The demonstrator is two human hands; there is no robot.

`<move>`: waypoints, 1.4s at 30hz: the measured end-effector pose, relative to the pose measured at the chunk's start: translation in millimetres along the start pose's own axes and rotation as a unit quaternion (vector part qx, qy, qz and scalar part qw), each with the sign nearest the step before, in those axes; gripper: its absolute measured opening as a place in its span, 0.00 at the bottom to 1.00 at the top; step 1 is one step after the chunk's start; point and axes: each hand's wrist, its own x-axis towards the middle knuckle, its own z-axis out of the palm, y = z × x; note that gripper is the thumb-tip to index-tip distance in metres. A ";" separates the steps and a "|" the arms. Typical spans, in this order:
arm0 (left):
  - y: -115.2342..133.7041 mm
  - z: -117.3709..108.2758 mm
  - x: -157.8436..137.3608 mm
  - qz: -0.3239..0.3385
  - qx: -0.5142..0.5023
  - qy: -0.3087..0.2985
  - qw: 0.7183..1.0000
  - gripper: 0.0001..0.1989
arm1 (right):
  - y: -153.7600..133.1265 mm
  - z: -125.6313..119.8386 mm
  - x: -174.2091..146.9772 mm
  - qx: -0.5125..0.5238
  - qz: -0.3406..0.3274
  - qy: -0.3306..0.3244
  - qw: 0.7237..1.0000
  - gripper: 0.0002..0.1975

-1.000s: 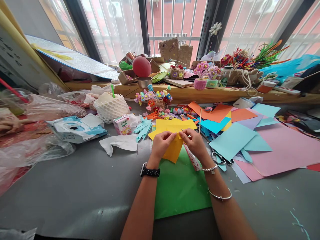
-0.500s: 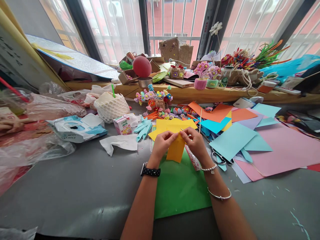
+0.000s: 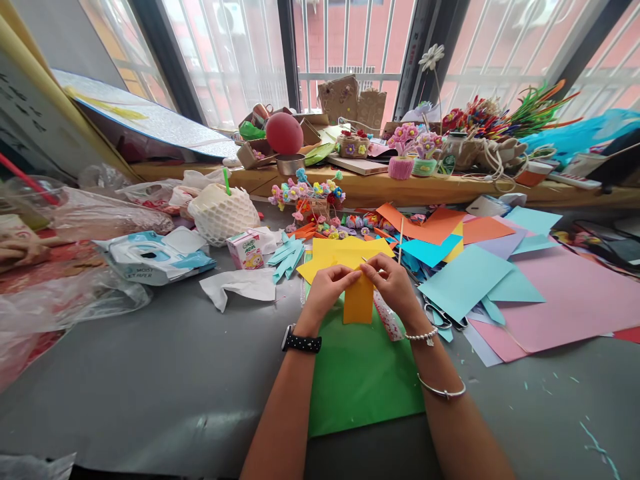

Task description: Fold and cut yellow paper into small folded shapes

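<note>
My left hand (image 3: 330, 290) and my right hand (image 3: 393, 280) meet at the fingertips, both closed in a pinch on the upper end of a yellow-orange strip of paper (image 3: 358, 305). The strip hangs down between them, over a green sheet (image 3: 367, 380) on the table. A thin pointed tip sticks up by my right fingers; I cannot tell what it belongs to. Just beyond the hands lie yellow sheets (image 3: 327, 252). Beside my right wrist are a patterned packet (image 3: 387, 317) and scissors (image 3: 437, 319), partly under light blue paper.
Light blue (image 3: 467, 280), orange (image 3: 430, 225) and pink sheets (image 3: 575, 300) spread on the right. On the left lie a wet-wipe pack (image 3: 153, 257), a white tissue (image 3: 239, 287), a small carton (image 3: 245, 250) and a net-wrapped coconut (image 3: 223, 213). Craft flowers (image 3: 307, 197) stand at the back.
The hanging paper strip has swung slightly to the right and looks narrower and straighter. Both hands keep their pinch, with the left fingertips shifted a little to the right.
</note>
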 end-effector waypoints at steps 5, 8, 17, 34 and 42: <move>0.0 -0.7 -0.8 -0.009 0.019 -0.005 1.000 0.14 | -1.5 -4.5 0.6 0.028 0.023 0.000 0.999 0.10; -0.5 -1.2 -1.0 -0.007 0.015 -0.021 1.000 0.14 | -1.8 -6.5 0.2 0.074 0.056 -0.015 0.996 0.12; 1.5 -1.4 -1.9 -0.001 0.024 -0.037 0.999 0.14 | -3.3 -8.1 -0.6 0.151 0.108 -0.032 0.982 0.13; -2.4 -0.6 -1.9 0.007 0.017 -0.028 0.999 0.14 | -3.3 0.2 -1.5 0.053 0.054 0.026 0.997 0.14; 1.6 -0.4 -2.1 0.025 0.039 -0.013 0.999 0.15 | -5.6 3.2 -1.9 -0.051 -0.006 0.066 0.996 0.12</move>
